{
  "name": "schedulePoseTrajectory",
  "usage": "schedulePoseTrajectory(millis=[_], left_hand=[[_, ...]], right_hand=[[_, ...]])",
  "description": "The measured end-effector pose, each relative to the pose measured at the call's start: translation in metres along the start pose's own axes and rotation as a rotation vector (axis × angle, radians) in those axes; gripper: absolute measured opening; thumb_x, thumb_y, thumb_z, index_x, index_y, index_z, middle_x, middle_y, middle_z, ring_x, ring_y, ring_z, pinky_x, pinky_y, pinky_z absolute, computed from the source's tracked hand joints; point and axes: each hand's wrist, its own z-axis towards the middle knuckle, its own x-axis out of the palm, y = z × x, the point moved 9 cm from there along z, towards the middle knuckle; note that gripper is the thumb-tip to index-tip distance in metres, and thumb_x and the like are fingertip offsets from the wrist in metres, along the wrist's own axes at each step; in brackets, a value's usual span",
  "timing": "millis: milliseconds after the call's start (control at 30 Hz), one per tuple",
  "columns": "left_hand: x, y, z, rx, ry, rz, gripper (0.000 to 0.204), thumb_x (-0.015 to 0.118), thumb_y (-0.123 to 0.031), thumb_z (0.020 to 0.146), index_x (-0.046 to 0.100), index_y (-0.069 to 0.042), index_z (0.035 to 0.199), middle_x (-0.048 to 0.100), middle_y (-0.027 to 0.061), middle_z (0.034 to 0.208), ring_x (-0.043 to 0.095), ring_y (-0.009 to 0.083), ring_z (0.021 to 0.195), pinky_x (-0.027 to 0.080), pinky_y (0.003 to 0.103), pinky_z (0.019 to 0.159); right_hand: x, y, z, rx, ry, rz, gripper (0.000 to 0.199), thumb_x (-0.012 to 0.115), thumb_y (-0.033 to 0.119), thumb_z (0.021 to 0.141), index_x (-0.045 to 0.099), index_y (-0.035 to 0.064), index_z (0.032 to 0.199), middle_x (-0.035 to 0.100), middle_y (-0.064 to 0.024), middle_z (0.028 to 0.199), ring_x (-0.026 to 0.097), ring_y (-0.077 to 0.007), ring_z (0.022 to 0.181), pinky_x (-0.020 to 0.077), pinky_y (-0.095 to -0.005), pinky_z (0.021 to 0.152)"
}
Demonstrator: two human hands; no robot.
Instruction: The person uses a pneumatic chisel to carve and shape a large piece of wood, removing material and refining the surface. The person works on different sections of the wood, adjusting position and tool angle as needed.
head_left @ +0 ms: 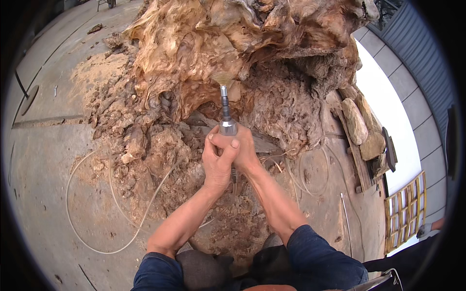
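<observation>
Head view shows a metal power tool (226, 116) pointing up into a hollow of the big gnarled tree stump (233, 53). The left hand (217, 160) and right hand (245, 150) have their fingers wrapped tight around its handle. Wood chips (160, 155) and a pale hose (97, 203) lie on the concrete floor (43, 160).

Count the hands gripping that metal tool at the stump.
2: the left hand wraps the tool from the left, and the right hand clasps it from the right, both just below its silver collar, its tip against the stump.
</observation>
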Motion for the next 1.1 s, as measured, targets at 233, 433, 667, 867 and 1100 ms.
schedulePoseTrajectory(millis=[233,433,667,867,1100], left_hand=[[0.016,-0.028,0.039,0.067,0.029,-0.001,0.089,0.082,-0.052,0.085,0.046,0.004,0.145,0.055,0.0136,0.130,0.056,0.0200,0.120,0.046,0.036,0.104],[-0.001,-0.004,0.028,-0.003,-0.045,-0.030,0.091,0.083,-0.054,0.084,0.047,0.004,0.144,0.055,0.0127,0.129,0.055,0.0196,0.118,0.046,0.035,0.102],[-0.013,0.029,0.007,-0.068,-0.080,-0.057,0.096,0.084,-0.055,0.082,0.045,0.005,0.146,0.052,0.0135,0.133,0.053,0.0207,0.122,0.044,0.036,0.104],[0.004,0.045,-0.012,-0.168,-0.059,-0.112,0.096,0.084,-0.051,0.083,0.041,0.004,0.149,0.051,0.0143,0.136,0.052,0.0216,0.126,0.042,0.038,0.109],[0.009,0.009,0.007,0.004,-0.033,-0.081,0.091,0.084,-0.048,0.084,0.043,0.004,0.148,0.054,0.0122,0.130,0.055,0.0196,0.119,0.044,0.035,0.103]], right_hand=[[0.002,0.037,0.031,-0.068,0.010,0.045,0.021,0.074,0.019,0.081,0.070,-0.0009,0.087,0.064,-0.0022,0.076,0.058,-0.0112,0.067,0.0458,-0.0294,0.059],[0.009,-0.001,0.032,0.023,0.060,0.045,0.020,0.074,0.017,0.084,0.070,-0.0015,0.090,0.064,-0.0029,0.077,0.058,-0.0112,0.068,0.0464,-0.0294,0.060],[0.004,-0.024,0.017,0.098,0.097,-0.051,0.021,0.075,0.017,0.082,0.069,-0.0018,0.089,0.066,-0.0055,0.079,0.060,-0.0131,0.069,0.0479,-0.0306,0.060],[-0.017,-0.037,-0.001,0.167,0.070,-0.039,0.025,0.078,0.019,0.079,0.068,-0.0016,0.091,0.066,-0.0061,0.081,0.061,-0.0138,0.072,0.0502,-0.0308,0.064],[-0.007,0.002,0.010,0.026,0.093,-0.006,0.022,0.076,0.018,0.081,0.069,-0.0006,0.091,0.066,-0.0041,0.080,0.060,-0.0133,0.070,0.0487,-0.0300,0.064]])
